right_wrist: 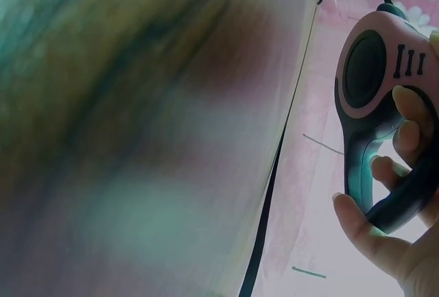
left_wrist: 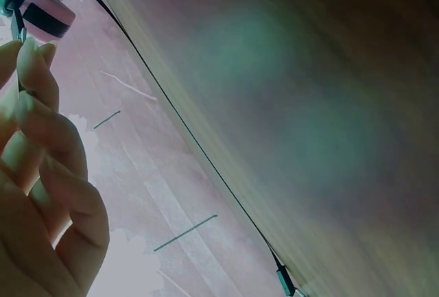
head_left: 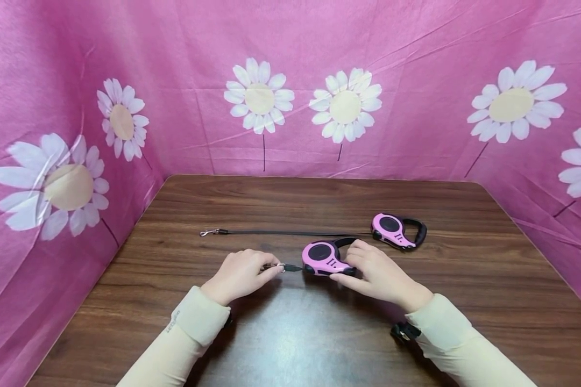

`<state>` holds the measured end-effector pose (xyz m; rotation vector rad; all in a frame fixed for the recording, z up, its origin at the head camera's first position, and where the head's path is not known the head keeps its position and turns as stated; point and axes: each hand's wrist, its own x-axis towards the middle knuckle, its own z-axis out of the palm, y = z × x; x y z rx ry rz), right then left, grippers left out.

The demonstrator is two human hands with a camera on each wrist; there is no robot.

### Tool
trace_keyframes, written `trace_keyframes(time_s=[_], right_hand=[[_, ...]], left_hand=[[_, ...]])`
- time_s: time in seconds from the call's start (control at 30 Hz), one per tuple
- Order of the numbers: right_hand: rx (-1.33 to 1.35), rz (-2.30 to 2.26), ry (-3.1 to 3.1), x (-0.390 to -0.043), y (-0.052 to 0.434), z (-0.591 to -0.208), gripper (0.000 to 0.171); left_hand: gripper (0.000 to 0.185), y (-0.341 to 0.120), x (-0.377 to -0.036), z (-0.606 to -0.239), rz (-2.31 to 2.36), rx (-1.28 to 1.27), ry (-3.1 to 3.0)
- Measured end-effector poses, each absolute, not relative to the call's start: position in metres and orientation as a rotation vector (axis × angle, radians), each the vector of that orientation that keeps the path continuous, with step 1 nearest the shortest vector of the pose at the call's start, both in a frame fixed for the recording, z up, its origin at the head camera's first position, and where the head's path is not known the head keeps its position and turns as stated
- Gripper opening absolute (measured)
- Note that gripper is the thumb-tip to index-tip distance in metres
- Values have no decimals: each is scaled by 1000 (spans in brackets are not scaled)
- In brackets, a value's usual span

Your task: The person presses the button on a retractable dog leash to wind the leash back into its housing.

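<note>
From the head camera I see a dark wooden table hemmed in by pink cloth walls printed with white daisies. My right hand holds the near pink retractable leash close to the table's middle; its fingers curl around the black handle loop and the thumb lies along the front edge of the casing. The right wrist camera confirms this grip, with fingers wrapped through the handle. My left hand sits just left of the casing, fingertips pinched on the small metal clip at the end of its short black strap. In the left wrist view the fingers are bent close together, though the clip itself is hard to make out there. A second pink leash lies farther back to the right, untouched, its thin black cord stretched leftward across the table to a silver clasp.
</note>
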<state>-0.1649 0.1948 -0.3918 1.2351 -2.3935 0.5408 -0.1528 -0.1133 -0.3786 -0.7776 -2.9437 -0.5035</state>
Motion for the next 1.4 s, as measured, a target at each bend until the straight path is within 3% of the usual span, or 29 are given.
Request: trace_keyframes(time_s=[1.4], right_hand=[[1233,521,-2359,-160,196,-392,38]], left_hand=[[23,-99,-146,-379,-584,-862,-2853]])
